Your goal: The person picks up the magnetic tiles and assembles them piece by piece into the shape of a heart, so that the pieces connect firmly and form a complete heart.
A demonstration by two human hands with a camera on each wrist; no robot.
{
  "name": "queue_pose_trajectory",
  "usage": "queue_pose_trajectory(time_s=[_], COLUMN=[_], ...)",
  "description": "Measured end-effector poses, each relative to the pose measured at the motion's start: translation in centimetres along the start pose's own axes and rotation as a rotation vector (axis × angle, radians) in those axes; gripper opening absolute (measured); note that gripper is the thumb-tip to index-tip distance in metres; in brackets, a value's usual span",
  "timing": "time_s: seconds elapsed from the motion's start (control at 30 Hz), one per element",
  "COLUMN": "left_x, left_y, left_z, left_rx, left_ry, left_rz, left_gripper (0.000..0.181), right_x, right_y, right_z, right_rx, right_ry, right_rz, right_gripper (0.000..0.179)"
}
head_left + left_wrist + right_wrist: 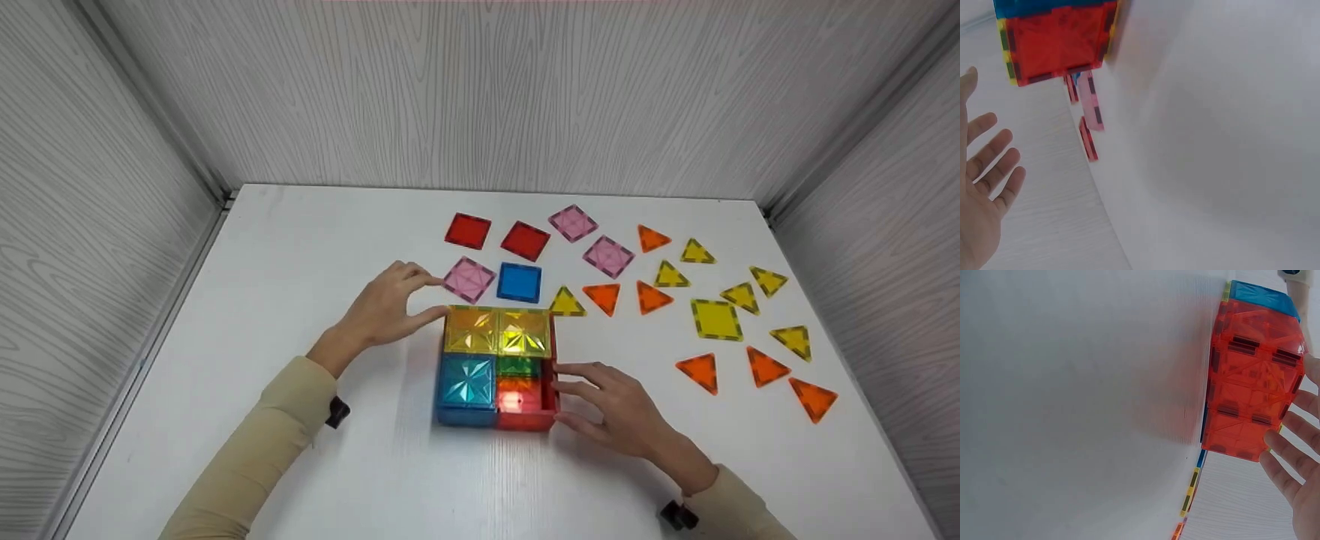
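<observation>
A low box of see-through magnetic tiles stands mid-table, with red tile walls along its right side. Two yellow-orange square tiles cover the back half of its top, and a teal square tile covers the front left. Through the uncovered front right quarter, red and green show inside. My left hand is at the back left corner, thumb tip by the yellow-orange tile and index fingertip by a pink square tile. Spread fingers of my right hand rest along the box's right wall.
Behind the box lie red square tiles, a blue square tile and more pink tiles. To the right, several orange triangles, several yellow triangles and a yellow square are scattered. Panels enclose the white table.
</observation>
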State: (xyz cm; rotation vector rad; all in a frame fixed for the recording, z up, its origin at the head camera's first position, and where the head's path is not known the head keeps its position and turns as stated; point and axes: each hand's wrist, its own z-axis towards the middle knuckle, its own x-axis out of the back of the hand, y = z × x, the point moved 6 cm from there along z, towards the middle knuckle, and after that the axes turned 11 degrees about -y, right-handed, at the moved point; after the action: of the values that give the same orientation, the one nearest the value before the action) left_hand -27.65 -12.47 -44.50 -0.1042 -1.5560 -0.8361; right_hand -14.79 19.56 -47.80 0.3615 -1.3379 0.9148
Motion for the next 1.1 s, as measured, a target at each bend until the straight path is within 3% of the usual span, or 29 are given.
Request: queue_pose_trajectory(time_s=[0.17, 0.33, 0.53, 0.73, 1.1], left_x=[-0.5, -1.8, -3.7, -5.4, -6.6], left_y=[-2.4, -3.5, -4.3, -5.1, -4.7], left_z=[2.1, 4.1, 6.4, 7.7, 9.4], left_rx=[0.050, 0.092, 0.122, 0.152, 0.125], left_ry=[-0.027, -0.090, -0.175, -0.257, -0.307], left_rz=[0.013, 0.040, 0.082, 0.124, 0.111], left_gripper=[0.050, 0.052, 0.055, 0.066, 0.065], right_x=[-0.1, 0.0, 0.1, 0.0, 0.1], right_y=[0.0, 0.0, -0.1, -0.1, -0.1], right_z=[-0.1, 0.0, 0.0, -0.1, 0.0], right_rx=[0.016, 0.018, 0.014, 0.026, -0.002], right_ry=[0.018, 0.010, 0.007, 0.035, -0.003], right_rz=[-0.010, 0.000, -0.007, -0.027, -0.001], right_gripper=[0.041, 0.041, 0.040, 0.041, 0.040])
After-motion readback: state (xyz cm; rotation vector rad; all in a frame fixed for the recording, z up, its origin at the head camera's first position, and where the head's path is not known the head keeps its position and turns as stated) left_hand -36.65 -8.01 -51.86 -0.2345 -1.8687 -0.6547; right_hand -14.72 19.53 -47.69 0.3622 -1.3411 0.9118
